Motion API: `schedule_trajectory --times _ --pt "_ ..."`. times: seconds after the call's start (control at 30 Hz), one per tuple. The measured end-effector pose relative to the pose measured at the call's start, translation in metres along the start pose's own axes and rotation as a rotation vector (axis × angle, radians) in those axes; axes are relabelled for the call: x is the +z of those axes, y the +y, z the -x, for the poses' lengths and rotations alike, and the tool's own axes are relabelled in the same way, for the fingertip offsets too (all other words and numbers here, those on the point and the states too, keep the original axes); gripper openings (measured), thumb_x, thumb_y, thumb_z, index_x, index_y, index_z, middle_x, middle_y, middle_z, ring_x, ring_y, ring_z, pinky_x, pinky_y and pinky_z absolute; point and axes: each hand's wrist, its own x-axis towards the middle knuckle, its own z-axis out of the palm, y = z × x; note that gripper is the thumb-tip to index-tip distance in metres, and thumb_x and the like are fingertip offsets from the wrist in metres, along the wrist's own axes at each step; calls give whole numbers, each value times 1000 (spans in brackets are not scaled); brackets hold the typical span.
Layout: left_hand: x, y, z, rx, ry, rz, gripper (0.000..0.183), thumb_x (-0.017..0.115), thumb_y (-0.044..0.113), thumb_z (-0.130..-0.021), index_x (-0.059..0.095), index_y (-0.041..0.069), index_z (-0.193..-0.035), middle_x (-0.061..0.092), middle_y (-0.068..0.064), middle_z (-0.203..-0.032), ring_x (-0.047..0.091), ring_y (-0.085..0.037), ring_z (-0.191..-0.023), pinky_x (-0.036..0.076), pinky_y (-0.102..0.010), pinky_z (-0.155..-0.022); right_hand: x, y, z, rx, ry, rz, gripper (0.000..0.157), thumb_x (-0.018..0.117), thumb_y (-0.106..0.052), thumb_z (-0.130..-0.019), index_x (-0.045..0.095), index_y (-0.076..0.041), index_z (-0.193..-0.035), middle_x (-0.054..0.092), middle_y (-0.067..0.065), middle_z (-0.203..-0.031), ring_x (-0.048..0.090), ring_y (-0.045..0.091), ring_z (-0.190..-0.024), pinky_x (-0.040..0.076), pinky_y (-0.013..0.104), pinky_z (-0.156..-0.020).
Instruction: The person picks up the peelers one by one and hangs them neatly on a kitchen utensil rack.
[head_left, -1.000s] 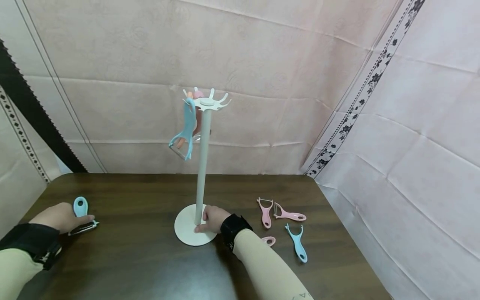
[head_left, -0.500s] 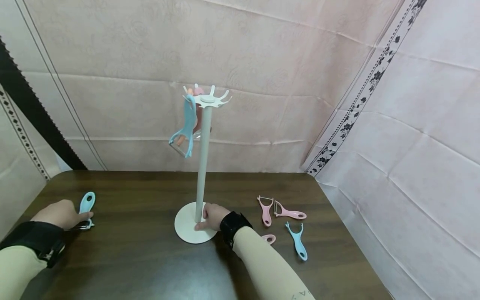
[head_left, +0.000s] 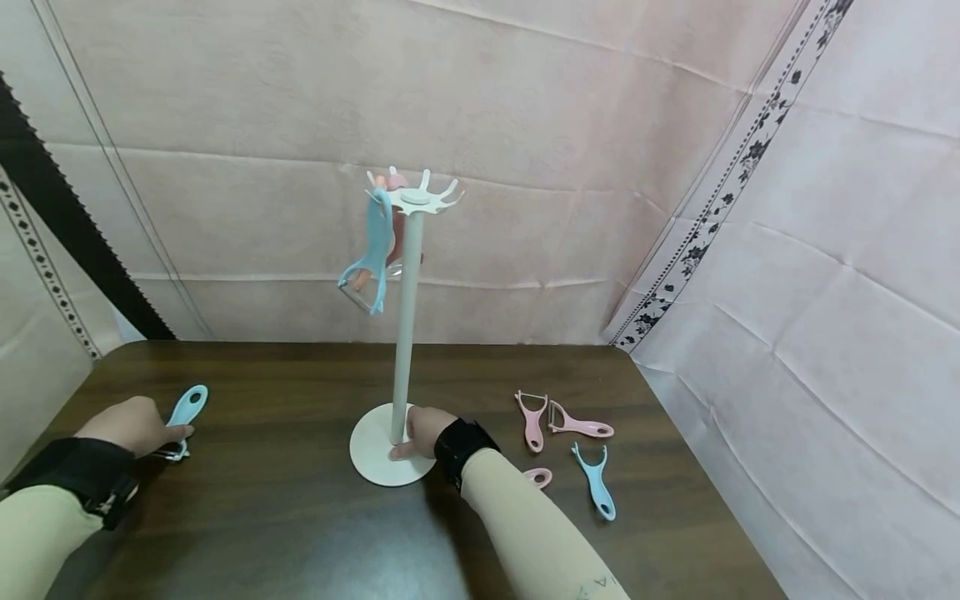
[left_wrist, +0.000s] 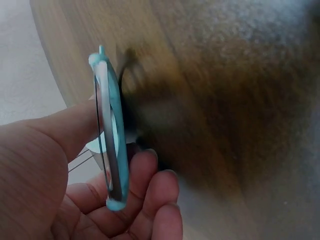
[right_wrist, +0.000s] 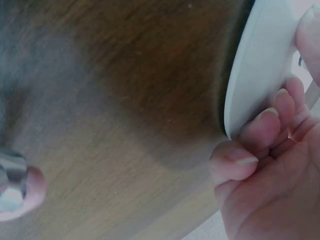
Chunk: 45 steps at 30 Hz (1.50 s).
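Observation:
My left hand [head_left: 131,427] pinches a light blue peeler [head_left: 189,406] over the table's left side. Its handle with the hanging hole points up and right, and the blade end sits below the fingers. Up close in the left wrist view, the metal blade of that peeler [left_wrist: 116,145] lies between thumb and fingers. At the middle stands a white rack with a pole [head_left: 407,333], a round base [head_left: 371,454] and a crown of hooks [head_left: 422,202]. My right hand [head_left: 427,429] grips the base's right edge, thumb on top. Another blue peeler [head_left: 377,242] hangs from the crown, partly covering pinkish ones.
Right of the rack lie a pink peeler [head_left: 533,427], a second pink peeler [head_left: 585,427] and a blue peeler [head_left: 598,487] on the brown table [head_left: 300,533]. My right forearm partly hides another pink peeler [head_left: 542,477]. A pale cloth [head_left: 525,108] hangs behind the table.
My left hand has shifted slightly right, and the blue peeler in it has turned, its handle end tipping to the right. The right hand stays on the base.

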Motion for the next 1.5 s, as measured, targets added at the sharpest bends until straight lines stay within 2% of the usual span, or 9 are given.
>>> schedule_trajectory --times 0.1,0.23,0.37,0.57,0.67,0.93,1.1,1.37,1.5 --pt "0 1 -1 -2 -22 -4 44 58 36 -90 62 5 -59 46 0 -56 44 -16 -54 34 -28 -51 -8 -5 10 -1 -10 -20 39 76 -42 -77 57 -10 -85 59 -2 -68 51 11 -62 44 23 -56" --pt "2 2 -3 55 -37 6 43 57 35 -90 61 7 -59 45 0 -56 43 -16 -54 34 -28 -52 -3 0 3 4 -18 -19 41 75 -46 -76 57 -12 -87 58 -3 -70 51 11 -64 44 23 -57" --pt "5 0 -4 105 -12 60 41 57 29 -90 58 12 -53 44 6 -50 40 -13 -49 32 -27 -49 4 6 -6 8 -22 -22 43 76 -49 -74 56 -13 -88 59 -3 -71 52 11 -64 45 25 -58" --pt "2 5 -2 92 -3 130 39 58 30 -91 63 9 -59 47 6 -50 42 -13 -49 32 -27 -48 6 10 -9 30 -38 -21 45 75 -52 -73 56 -15 -90 60 -4 -73 53 11 -65 46 26 -59" --pt "-1 10 0 115 17 153 39 57 31 -92 62 8 -60 45 6 -50 41 -13 -48 32 -27 -46 7 12 -11 45 -43 -32 44 75 -52 -72 56 -16 -89 60 -4 -73 54 11 -66 46 27 -59" --pt "-6 24 4 155 117 175 41 53 38 -95 63 3 -74 46 2 -59 40 -16 -52 31 -29 -46 9 11 -13 41 -44 -56 44 76 -51 -72 56 -16 -89 60 -3 -73 54 12 -66 46 27 -60" --pt "-12 37 5 219 244 188 50 50 48 -95 64 0 -86 47 -1 -65 40 -18 -56 31 -30 -46 9 9 -12 38 -53 -52 45 75 -52 -72 56 -16 -90 60 -3 -74 53 12 -66 46 27 -60" --pt "-35 67 21 276 405 232 51 51 49 -94 63 0 -89 50 -6 -68 40 -20 -57 31 -31 -45 5 9 -9 31 -47 -61 43 76 -50 -72 56 -15 -88 60 -3 -72 54 12 -66 46 27 -59" --pt "-45 82 30 307 458 257 50 51 48 -94 64 0 -89 51 -8 -69 41 -22 -58 32 -32 -45 5 9 -9 24 -44 -66 42 77 -49 -73 56 -15 -87 60 -3 -72 53 12 -66 45 27 -59"
